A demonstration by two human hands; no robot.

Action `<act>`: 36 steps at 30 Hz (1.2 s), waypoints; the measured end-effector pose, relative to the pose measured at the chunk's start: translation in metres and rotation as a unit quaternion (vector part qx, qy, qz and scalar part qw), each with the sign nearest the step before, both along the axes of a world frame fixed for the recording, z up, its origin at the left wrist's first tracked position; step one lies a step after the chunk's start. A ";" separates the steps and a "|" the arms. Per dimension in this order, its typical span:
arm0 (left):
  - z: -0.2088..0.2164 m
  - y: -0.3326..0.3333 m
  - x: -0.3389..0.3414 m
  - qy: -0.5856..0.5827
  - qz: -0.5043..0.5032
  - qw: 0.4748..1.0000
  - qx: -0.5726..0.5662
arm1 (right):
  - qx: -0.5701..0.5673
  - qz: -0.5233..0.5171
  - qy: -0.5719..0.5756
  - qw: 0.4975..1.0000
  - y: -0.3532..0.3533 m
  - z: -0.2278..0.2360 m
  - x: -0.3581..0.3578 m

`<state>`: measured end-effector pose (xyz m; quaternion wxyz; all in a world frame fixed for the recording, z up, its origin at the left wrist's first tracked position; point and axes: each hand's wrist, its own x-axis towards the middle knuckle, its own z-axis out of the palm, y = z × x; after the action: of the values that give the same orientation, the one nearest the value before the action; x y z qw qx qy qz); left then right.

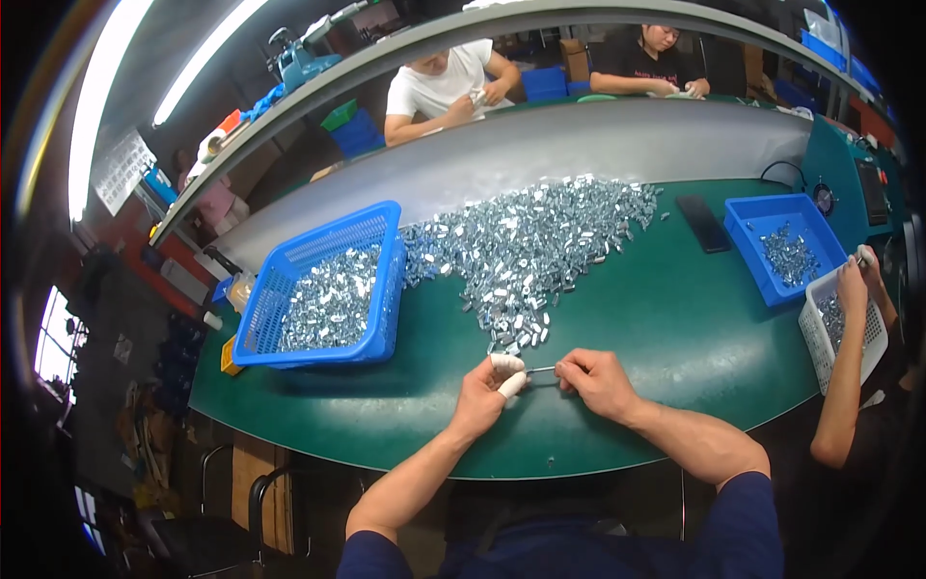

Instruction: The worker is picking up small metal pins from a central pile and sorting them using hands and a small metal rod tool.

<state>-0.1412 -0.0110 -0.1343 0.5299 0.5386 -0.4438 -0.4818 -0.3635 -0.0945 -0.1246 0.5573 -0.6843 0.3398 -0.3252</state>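
Step in hand: a thin metal rod (542,369) is held end to end, seemingly being fitted or threaded.
Left hand (485,386): taped fingertips pinched narrow on the rod's left end.
Right hand (596,379): fingers curled tight around the other end.
Rod's place: at 6 o'clock from the heap of small metal parts (531,246) (blue basket (318,289) at 9 o'clock).
Next move calls for: probably a steady, aligned pinch.
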 end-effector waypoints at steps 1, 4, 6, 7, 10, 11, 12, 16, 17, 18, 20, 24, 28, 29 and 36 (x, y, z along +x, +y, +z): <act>0.000 0.001 0.000 -0.014 -0.006 1.000 -0.011 | -0.003 0.009 0.010 1.000 0.002 0.002 -0.001; -0.001 0.002 0.001 -0.002 -0.013 1.000 -0.013 | 0.023 0.029 0.032 0.999 0.005 0.009 -0.002; -0.001 0.006 -0.001 -0.005 -0.018 1.000 -0.008 | 0.035 0.031 0.033 0.998 0.005 0.010 -0.003; 0.001 0.004 0.000 -0.006 -0.018 1.000 -0.008 | 0.048 0.033 0.034 0.998 0.005 0.010 -0.004; 0.004 0.007 -0.002 -0.049 -0.033 0.998 0.019 | 0.030 0.036 0.018 0.999 0.007 0.007 -0.005; 0.002 0.007 -0.002 -0.035 -0.037 0.999 0.009 | 0.028 0.034 0.017 0.999 0.005 0.004 -0.004; 0.000 0.005 -0.002 -0.020 -0.041 0.999 0.000 | 0.008 0.045 0.004 0.999 0.005 0.000 -0.002; 0.013 0.009 -0.009 -0.040 -0.104 0.993 0.031 | -0.026 0.065 -0.004 0.998 0.014 0.014 -0.001; 0.012 0.008 -0.007 -0.041 -0.105 0.993 0.030 | -0.057 0.061 -0.010 0.996 0.011 0.016 0.000; 0.011 0.007 -0.006 -0.065 -0.104 0.992 0.020 | -0.059 0.060 -0.011 0.996 0.010 0.015 0.000; 0.007 0.008 -0.006 -0.070 -0.092 0.993 0.004 | -0.074 0.045 0.001 0.996 0.009 0.012 0.000; 0.009 0.004 -0.004 -0.048 -0.096 0.994 0.019 | -0.071 0.038 -0.009 0.997 0.008 0.015 0.000; 0.000 0.005 0.001 -0.036 -0.086 0.995 0.017 | -0.067 0.040 -0.004 0.997 0.011 0.014 0.002; -0.002 0.008 -0.001 -0.044 -0.081 0.996 0.021 | -0.078 0.039 -0.014 0.996 0.014 0.011 0.001; -0.001 0.007 -0.006 -0.082 -0.074 0.994 -0.005 | -0.035 0.062 0.037 0.997 0.013 0.009 0.004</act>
<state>-0.1475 -0.0038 -0.1354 0.4573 0.5396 -0.5269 -0.4713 -0.3592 -0.0814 -0.1155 0.5386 -0.7350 0.3056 -0.2761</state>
